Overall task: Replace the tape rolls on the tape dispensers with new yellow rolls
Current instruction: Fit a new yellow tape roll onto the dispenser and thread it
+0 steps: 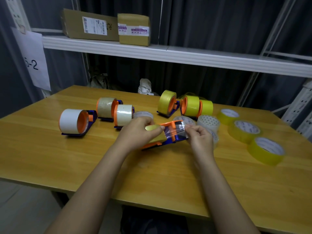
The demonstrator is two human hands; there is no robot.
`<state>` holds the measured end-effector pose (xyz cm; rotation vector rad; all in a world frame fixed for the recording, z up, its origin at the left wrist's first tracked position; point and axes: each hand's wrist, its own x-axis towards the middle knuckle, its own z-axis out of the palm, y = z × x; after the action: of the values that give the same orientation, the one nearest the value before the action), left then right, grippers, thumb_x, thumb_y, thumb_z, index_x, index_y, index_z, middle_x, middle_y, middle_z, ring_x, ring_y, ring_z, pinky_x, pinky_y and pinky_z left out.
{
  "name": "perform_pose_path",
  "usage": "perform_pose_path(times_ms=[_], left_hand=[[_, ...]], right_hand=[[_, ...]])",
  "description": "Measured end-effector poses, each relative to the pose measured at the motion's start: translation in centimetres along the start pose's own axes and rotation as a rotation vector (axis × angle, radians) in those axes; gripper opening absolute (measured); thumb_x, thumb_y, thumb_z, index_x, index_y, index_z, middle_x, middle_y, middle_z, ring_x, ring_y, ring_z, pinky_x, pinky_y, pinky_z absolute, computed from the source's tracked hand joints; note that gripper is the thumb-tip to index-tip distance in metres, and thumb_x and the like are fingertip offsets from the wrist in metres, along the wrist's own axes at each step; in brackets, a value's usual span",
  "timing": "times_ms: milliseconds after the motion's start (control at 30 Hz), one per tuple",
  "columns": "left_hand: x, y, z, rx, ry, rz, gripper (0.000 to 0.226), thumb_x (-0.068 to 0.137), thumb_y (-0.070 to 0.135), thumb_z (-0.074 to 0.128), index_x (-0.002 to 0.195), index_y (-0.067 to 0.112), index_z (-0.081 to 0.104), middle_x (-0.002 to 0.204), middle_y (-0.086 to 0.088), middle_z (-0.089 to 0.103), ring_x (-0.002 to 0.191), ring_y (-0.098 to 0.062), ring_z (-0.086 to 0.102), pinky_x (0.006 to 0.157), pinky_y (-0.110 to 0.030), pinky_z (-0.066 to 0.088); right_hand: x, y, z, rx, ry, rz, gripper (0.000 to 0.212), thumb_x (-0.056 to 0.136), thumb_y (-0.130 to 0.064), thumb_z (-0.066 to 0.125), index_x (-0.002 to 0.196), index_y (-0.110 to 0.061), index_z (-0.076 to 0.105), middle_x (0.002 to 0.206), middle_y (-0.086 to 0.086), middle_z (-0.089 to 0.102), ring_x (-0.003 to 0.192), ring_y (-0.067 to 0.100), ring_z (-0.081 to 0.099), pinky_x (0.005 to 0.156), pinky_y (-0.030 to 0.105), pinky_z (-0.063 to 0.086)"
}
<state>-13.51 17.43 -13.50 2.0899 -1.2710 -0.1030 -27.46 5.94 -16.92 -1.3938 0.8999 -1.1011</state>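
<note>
Tape dispenser of blue and orange plastic point(168, 139) lies mid-table on the wooden yellow table point(50, 149), long axis left to right, its front end pointing right. Bare wood is open toward the near edge. The left hand point(136, 132) grips its yellow tape roll point(154, 132); the right hand point(200, 137) pinches the clear tape strip point(175, 130). Loose yellow rolls point(266, 151) lie at the right side.

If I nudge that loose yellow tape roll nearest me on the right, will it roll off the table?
Probably not: the nearest yellow roll lies flat on its side, so it would more likely slide than roll. The wooden table looks smooth and glossy, so it may slide easily. It sits fairly near the right edge, so a hard push could send it off.
</note>
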Motion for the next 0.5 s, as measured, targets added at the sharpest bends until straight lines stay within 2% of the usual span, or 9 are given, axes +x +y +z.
perform_pose_path(times_ms=[67,133,267,400,500], left_hand=[[-0.1,0.1,-0.1,0.0,-0.021,0.019,0.036,0.085,0.057,0.056,0.084,0.021,0.062,0.081,0.003,0.062,0.078,-0.012,0.057,0.067,-0.039,0.05],[-0.1,0.0,-0.2,-0.007,-0.023,0.02,0.037,0.084,0.056,0.056,0.085,0.02,0.063,0.083,0.001,0.063,0.079,-0.013,0.058,0.068,-0.041,0.051],[-0.2,-0.3,-0.2,-0.03,-0.015,0.017,0.037,0.085,0.056,0.056,0.091,0.02,0.064,0.087,0.002,0.064,0.082,-0.012,0.058,0.072,-0.044,0.052],[-0.4,-0.2,-0.5,-0.093,-0.037,0.041,0.034,0.087,0.051,0.057,0.097,0.02,0.067,0.088,0.006,0.063,0.084,-0.011,0.058,0.073,-0.041,0.05],[-0.5,-0.3,-0.7,-0.157,-0.057,0.035,0.038,0.089,0.045,0.059,0.114,0.018,0.065,0.103,0.011,0.059,0.098,-0.007,0.053,0.073,-0.027,0.046]], right_hand=[[0.2,-0.5,-0.2,-0.089,-0.022,-0.022,0.018,0.092,-0.021,0.063,0.074,-0.017,0.062,0.085,0.0,0.069,0.086,0.018,0.065,0.078,0.032,0.053],[0.7,-0.8,-0.5,-0.177,-0.052,-0.051,0.016,0.092,-0.025,0.063,0.076,-0.021,0.062,0.081,-0.002,0.068,0.081,0.016,0.065,0.079,0.038,0.054],[1.5,-1.3,-1.3,-0.264,-0.134,-0.086,0.015,0.093,-0.027,0.063,0.08,-0.02,0.063,0.088,0.001,0.069,0.087,0.019,0.066,0.079,0.041,0.055],[1.7,-1.6,-1.8,-0.13,-0.186,-0.015,0.014,0.096,-0.015,0.057,0.083,-0.013,0.057,0.081,0.004,0.068,0.078,0.015,0.066,0.066,0.025,0.054],[1.7,-1.7,-2.4,-0.061,-0.213,0.04,0.012,0.099,-0.012,0.051,0.088,-0.008,0.055,0.084,0.009,0.067,0.074,0.012,0.066,0.059,0.017,0.053]])
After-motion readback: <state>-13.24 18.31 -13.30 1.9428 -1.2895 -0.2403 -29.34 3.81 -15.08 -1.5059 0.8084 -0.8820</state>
